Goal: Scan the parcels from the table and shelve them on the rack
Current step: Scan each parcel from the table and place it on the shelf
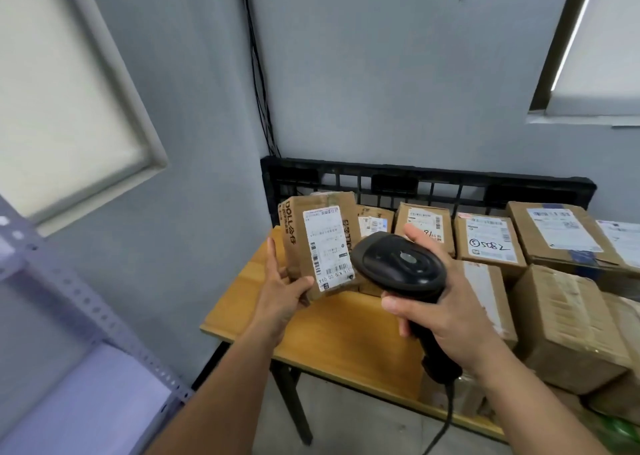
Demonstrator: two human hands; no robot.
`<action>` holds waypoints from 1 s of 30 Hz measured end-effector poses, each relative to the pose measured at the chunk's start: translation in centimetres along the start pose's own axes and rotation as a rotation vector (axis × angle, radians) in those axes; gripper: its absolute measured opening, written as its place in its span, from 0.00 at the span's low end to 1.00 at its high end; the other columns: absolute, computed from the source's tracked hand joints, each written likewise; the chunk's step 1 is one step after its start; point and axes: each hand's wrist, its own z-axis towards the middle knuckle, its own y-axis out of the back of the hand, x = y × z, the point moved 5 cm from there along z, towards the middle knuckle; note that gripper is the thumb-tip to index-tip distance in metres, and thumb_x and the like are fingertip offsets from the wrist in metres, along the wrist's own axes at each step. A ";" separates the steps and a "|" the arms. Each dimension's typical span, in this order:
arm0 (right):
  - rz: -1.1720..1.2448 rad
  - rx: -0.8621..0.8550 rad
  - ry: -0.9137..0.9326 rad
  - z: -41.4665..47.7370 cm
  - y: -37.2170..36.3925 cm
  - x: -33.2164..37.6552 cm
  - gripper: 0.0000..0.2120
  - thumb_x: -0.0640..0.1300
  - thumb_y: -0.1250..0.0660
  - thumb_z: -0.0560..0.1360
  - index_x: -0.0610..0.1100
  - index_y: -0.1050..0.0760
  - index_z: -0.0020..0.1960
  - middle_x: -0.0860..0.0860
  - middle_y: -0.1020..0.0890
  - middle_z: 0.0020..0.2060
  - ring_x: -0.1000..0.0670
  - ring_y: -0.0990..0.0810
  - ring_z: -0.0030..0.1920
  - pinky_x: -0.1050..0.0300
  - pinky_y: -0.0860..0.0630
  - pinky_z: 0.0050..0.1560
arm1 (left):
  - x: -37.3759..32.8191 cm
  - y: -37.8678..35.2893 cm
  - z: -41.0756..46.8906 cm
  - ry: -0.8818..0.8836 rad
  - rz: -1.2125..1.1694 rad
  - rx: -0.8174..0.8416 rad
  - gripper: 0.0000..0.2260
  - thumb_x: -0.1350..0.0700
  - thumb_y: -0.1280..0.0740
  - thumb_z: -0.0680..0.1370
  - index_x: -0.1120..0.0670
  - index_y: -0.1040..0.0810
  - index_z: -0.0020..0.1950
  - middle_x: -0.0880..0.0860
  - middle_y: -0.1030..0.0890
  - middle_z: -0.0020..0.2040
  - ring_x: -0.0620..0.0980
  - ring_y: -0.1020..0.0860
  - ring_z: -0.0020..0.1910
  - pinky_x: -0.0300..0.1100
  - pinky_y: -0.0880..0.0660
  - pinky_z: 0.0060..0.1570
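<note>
The left hand (280,292) grips a cardboard parcel (311,267) above the table (346,330), long axis upright, label (329,246) facing the camera, "DOLL" printed up its side. The right hand (446,312) grips a barcode scanner (398,264) pointed at it.

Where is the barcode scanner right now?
In the head view, centre-right: the barcode scanner is gripped in the right hand, its head beside the labelled parcel that the left hand holds, above the wooden table.
</note>
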 end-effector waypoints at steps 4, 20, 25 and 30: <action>0.023 0.001 -0.005 -0.1 0.3 0.1 0.45 0.43 0.21 0.65 0.64 0.39 0.74 0.45 0.19 0.55 0.43 0.19 0.30 0.53 0.20 0.33 | -1.5 0.8 0.8 -0.095 0.027 -0.047 0.41 0.62 0.33 0.79 0.38 0.56 0.78 0.42 0.25 0.55 0.51 0.24 0.61 0.55 0.29 0.65; 0.075 -0.013 0.045 -2.5 4.2 2.5 0.43 0.40 0.23 0.63 0.67 0.35 0.70 0.48 0.16 0.46 0.41 0.21 0.28 0.48 0.19 0.34 | -4.5 -1.3 1.4 -0.240 0.117 -0.047 0.46 0.68 0.29 0.73 0.35 0.51 0.76 0.58 0.20 0.52 0.53 0.18 0.51 0.56 0.20 0.53; 0.031 0.025 0.025 -3.6 5.2 2.7 0.43 0.40 0.23 0.64 0.60 0.37 0.73 0.53 0.15 0.42 0.44 0.21 0.27 0.51 0.19 0.34 | -5.2 -1.7 0.4 -0.285 0.152 -0.045 0.45 0.68 0.29 0.74 0.38 0.51 0.77 0.55 0.20 0.49 0.51 0.18 0.49 0.49 0.20 0.50; 0.049 0.069 0.006 -4.8 5.4 2.4 0.42 0.40 0.22 0.63 0.62 0.34 0.71 0.49 0.18 0.56 0.43 0.22 0.27 0.52 0.20 0.33 | -5.2 -1.7 -0.8 -0.314 0.182 -0.063 0.45 0.68 0.29 0.74 0.39 0.51 0.77 0.55 0.21 0.49 0.50 0.18 0.48 0.41 0.20 0.44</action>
